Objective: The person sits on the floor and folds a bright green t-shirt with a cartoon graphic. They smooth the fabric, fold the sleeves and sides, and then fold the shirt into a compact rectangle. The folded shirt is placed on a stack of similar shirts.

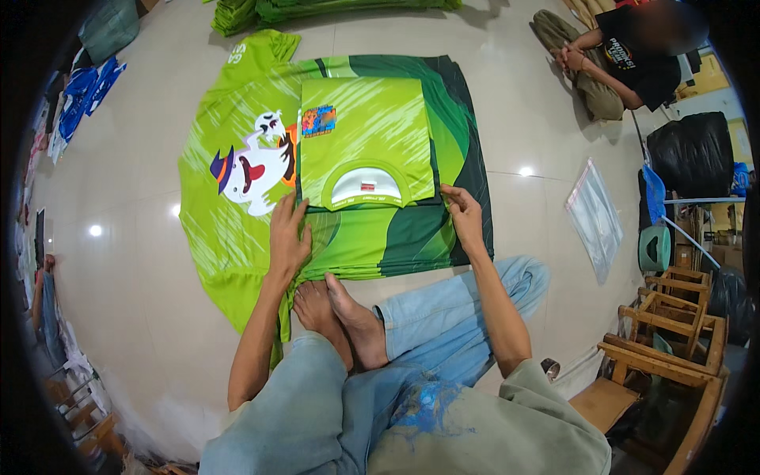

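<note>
A folded lime-green T-shirt [368,136] lies with its round collar toward me, on top of a stack of green printed shirts [409,243] spread on the floor. The top shirt of that stack shows a cartoon ghost [252,172] at the left. My left hand [290,234] rests at the folded shirt's near left corner, fingers apart. At the near right corner, my right hand [464,214] has its thumb and forefinger close together by the shirt's edge; whether they pinch the cloth is not plain.
Clear plastic bags [595,219] lie on the tiled floor at the right. A seated person [629,65] is at the upper right. More green fabric [356,7] is stacked beyond. Wooden stools [677,309] and a black bag [692,154] stand along the right side. My bare feet [350,323] touch the stack's near edge.
</note>
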{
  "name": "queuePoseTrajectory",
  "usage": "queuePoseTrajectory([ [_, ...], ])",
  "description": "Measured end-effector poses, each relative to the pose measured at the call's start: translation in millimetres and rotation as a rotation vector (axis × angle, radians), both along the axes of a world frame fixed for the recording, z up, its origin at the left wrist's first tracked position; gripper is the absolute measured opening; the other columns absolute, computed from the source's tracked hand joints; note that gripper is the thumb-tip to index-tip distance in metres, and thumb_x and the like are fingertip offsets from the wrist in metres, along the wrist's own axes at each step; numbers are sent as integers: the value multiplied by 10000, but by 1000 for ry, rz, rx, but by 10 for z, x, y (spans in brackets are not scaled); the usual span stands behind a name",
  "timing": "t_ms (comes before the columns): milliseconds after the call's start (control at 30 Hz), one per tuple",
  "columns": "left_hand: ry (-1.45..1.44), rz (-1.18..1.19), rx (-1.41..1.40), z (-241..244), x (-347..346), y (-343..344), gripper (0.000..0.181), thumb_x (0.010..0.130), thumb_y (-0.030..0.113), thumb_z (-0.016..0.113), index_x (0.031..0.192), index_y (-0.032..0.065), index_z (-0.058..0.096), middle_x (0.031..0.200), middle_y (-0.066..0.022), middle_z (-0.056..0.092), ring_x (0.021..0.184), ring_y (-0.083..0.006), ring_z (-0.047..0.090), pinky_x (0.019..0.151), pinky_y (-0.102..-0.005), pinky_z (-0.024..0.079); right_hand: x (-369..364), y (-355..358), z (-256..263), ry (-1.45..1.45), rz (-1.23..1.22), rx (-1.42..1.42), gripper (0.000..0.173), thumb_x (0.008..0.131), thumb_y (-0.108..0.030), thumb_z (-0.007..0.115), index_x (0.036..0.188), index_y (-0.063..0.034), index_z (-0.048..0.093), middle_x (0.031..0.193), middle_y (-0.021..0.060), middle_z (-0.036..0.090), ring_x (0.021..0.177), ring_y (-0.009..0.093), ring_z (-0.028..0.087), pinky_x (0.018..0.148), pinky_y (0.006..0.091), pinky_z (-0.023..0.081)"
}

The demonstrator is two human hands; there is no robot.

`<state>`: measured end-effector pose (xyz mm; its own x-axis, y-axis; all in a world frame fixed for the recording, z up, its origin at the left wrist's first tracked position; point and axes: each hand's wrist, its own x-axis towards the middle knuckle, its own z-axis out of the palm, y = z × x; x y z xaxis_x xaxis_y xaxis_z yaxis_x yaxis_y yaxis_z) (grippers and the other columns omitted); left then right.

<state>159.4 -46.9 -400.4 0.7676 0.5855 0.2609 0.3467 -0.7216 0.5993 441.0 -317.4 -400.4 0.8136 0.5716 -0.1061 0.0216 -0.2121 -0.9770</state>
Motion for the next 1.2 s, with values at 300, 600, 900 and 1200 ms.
queuePoseTrajectory([
  [300,60,352,-468,56,322,141,281,900,251,700,953,-25,693,846,-149,680,785,-314,636,726,-405,488,-19,352,283,-25,-33,-448,327,901,-294,720,937,30,702,755,75,694,623,136,630,575,284,488],
  [600,12,306,-448,-160,412,325,253,895,238,675,922,-13,687,755,-95,667,670,-224,656,630,-357,498,12,456,139,193,-137,-266,261,901,-239,714,965,11,674,851,83,690,665,142,662,572,262,536],
  [900,37,336,-1353,112,472,537,229,939,267,696,935,45,641,762,11,593,589,-87,610,492,-216,416,104,469,257,518,-71,-264,329,948,-267,691,1108,20,675,953,43,667,750,111,634,594,250,523],
  [1200,21,370,-1207,260,413,669,235,857,234,797,903,72,633,689,36,575,552,-54,567,411,-197,315,243,410,421,317,-146,-279,251,866,-260,789,873,-32,684,721,-4,604,607,77,554,501,227,403],
])
